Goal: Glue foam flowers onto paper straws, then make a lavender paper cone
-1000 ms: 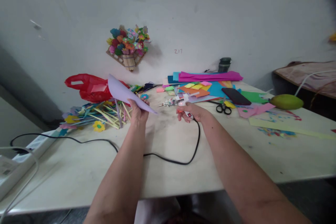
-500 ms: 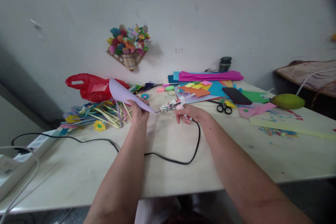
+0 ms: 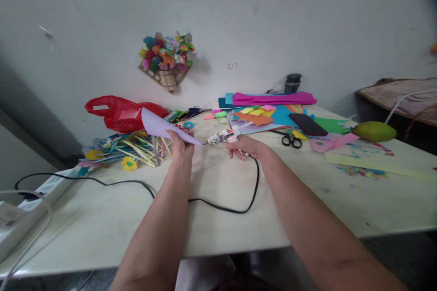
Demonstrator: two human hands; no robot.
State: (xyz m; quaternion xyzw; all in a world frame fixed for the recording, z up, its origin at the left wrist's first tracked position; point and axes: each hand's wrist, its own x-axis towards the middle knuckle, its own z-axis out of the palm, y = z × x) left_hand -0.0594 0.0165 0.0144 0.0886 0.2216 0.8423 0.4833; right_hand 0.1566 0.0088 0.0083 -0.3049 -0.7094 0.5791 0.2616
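A cone of rolled lilac paper (image 3: 157,122) is held in my left hand (image 3: 181,142), its wide end up to the left and its point to the right. My right hand (image 3: 248,146) grips a white glue gun (image 3: 234,134) with a patterned front part. The gun's metal nozzle is at the cone's pointed end; whether they touch I cannot tell. From the gun a black cord (image 3: 239,211) loops over the table (image 3: 235,236) and passes under my left forearm.
Left are a red plastic bag (image 3: 124,116), paper flowers and stems (image 3: 139,148) and a power strip (image 3: 51,191). Right lie black-handled scissors (image 3: 292,141), a dark phone (image 3: 308,124), coloured paper sheets (image 3: 273,98), a green mango-like object (image 3: 373,131) and paper scraps (image 3: 362,172). A flower arrangement (image 3: 169,57) hangs on the wall.
The lilac cone has tipped slightly, its wide end a little lower. The glue gun has turned slightly in my right hand, its nozzle staying by the cone's tip.
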